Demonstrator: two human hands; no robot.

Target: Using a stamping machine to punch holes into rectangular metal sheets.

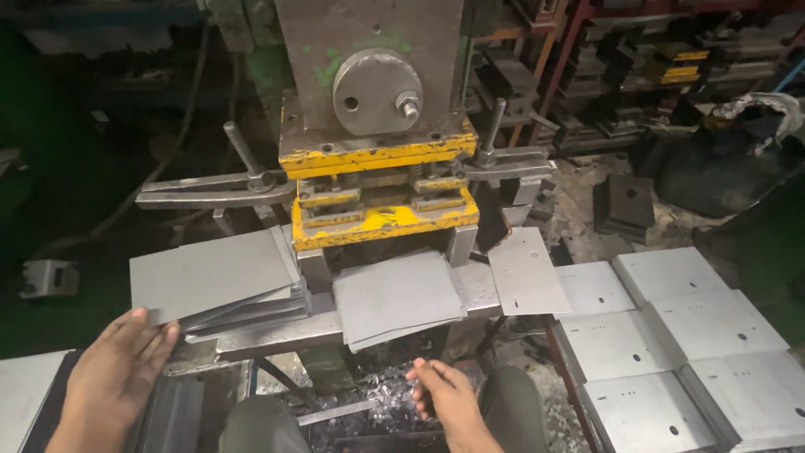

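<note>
Two hands below a yellow press (381,214): left hand (117,369), fingers spread, touches the metal sheet stack (218,281) at ten o'clock; right hand (444,398) (loosely curled, empty) hovers under the centre sheets (398,298).

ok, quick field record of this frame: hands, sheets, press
left hand: fingers touching the near corner of the left stack of grey sheets, no closed grip visible
right hand: empty, fingers loosely curled, below and apart from the centre sheets
press: grey and yellow, die above the centre sheets
single sheet: punched, tilted right of the die
punched stacks: overlapping piles at right
scrap: metal bits on the floor between the knees
</note>
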